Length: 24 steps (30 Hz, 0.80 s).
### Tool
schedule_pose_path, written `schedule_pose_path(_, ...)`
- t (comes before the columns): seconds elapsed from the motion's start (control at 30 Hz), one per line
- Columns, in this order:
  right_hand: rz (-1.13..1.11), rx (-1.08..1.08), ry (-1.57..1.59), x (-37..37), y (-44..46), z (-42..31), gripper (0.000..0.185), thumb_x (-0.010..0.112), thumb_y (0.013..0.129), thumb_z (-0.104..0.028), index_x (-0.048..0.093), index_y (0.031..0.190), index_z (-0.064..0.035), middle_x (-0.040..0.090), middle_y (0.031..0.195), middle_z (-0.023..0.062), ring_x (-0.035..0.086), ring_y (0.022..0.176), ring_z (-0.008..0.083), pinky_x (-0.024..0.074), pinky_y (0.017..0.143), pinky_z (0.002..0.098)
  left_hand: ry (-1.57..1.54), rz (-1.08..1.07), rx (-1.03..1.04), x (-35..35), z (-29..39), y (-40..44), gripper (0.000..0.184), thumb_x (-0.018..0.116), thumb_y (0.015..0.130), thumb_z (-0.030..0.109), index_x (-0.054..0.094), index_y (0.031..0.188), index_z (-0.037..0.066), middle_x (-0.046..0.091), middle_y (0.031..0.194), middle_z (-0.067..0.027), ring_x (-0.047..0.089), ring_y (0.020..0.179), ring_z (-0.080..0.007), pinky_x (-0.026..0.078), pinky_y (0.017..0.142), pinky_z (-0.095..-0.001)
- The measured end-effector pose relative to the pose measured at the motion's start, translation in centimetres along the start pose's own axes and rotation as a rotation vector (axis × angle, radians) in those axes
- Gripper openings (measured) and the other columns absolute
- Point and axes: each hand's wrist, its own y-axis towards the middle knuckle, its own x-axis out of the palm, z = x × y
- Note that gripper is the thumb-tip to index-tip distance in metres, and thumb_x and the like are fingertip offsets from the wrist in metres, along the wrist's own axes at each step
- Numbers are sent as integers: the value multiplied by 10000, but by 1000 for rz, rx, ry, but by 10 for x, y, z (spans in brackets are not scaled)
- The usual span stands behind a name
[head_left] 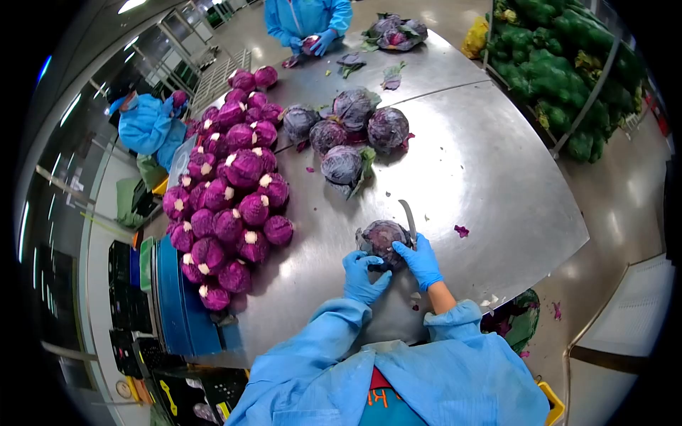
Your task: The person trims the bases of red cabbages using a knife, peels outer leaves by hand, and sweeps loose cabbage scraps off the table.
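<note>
A dark red cabbage [383,240] with its dull outer leaves on rests on the steel table [490,184] in front of me. My left hand [366,277], in a blue glove, curls its fingers against the cabbage's near left side. In my right hand [420,261], also gloved, is a knife with a curved blade [408,216] that points away from me. The right thumb lies against the cabbage; the knife's handle is hidden in the fist. Beyond it sit several untrimmed cabbages [343,165] with grey-purple leaves.
Bright purple trimmed cabbages [241,168] are piled along the table's left side. Two co-workers in blue, one at the far end [307,20] and one at left [145,124], hold cabbages. Green net sacks [547,78] stand right. A blue bin [181,298] stands left.
</note>
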Motion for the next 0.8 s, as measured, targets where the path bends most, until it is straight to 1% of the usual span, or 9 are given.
schedule_pose_path(0.1,-253,131,183,-11,12,-28,485,713,832,-420,631,1037,12,612,942,145,573,777,241,455,696,364,32,34,-1,-12,21,27,400,767,745,207,609,1094,94,516,1098,-173,499,1048,-346,409,957,-424)
schedule_pose_path(0.13,-198,120,309,-3,15,-18,369,685,870,-353,653,999,-9,593,955,135,572,760,238,443,679,365,78,20,23,-14,30,45,417,744,773,234,604,1139,90,519,1131,-182,497,1062,-354,409,960,-429)
schedule_pose_path(0.23,-151,-41,-10,-4,16,-33,329,665,882,-361,653,989,-50,577,857,103,552,661,245,445,642,358,335,-143,-11,8,18,70,499,638,862,348,555,1279,86,522,1219,-206,485,1115,-382,406,971,-447)
schedule_pose_path(0.4,41,-223,-412,3,13,-47,195,573,907,-301,572,954,-112,596,901,152,626,777,366,498,655,461,391,-224,-144,14,14,82,632,656,807,503,562,1270,83,517,1229,-242,519,1085,-396,436,924,-463)
schedule_pose_path(0.47,85,-229,-497,4,27,-27,208,559,909,-318,571,943,-113,595,870,159,623,758,380,494,654,476,339,-184,-172,9,8,83,745,697,748,590,570,1264,69,520,1247,-233,501,1152,-394,411,993,-453)
schedule_pose_path(0.63,-58,177,-679,-33,65,24,306,542,893,-343,579,903,-39,618,886,209,608,793,412,476,693,490,-164,-266,-233,-17,-39,87,860,814,647,554,525,1276,44,527,1238,-205,516,1171,-355,394,1047,-397)
schedule_pose_path(0.7,22,60,-651,-24,60,19,325,558,880,-352,570,891,-28,615,894,229,603,805,418,477,710,491,116,-431,-404,-32,-33,96,800,814,639,530,530,1201,35,535,1196,-170,557,1103,-319,447,984,-385)
schedule_pose_path(0.73,17,115,-636,-21,59,6,370,595,879,-370,586,982,-15,633,905,204,627,813,377,486,732,462,265,-465,-436,-38,-20,102,798,800,637,540,529,1196,40,535,1177,-176,560,1089,-332,464,956,-403)
schedule_pose_path(0.8,86,79,-287,-11,48,-35,459,645,860,-386,570,1102,-4,625,959,181,620,844,328,485,752,432,452,-500,-463,-44,3,105,807,782,627,559,528,1196,47,534,1150,-188,565,1064,-356,487,913,-433)
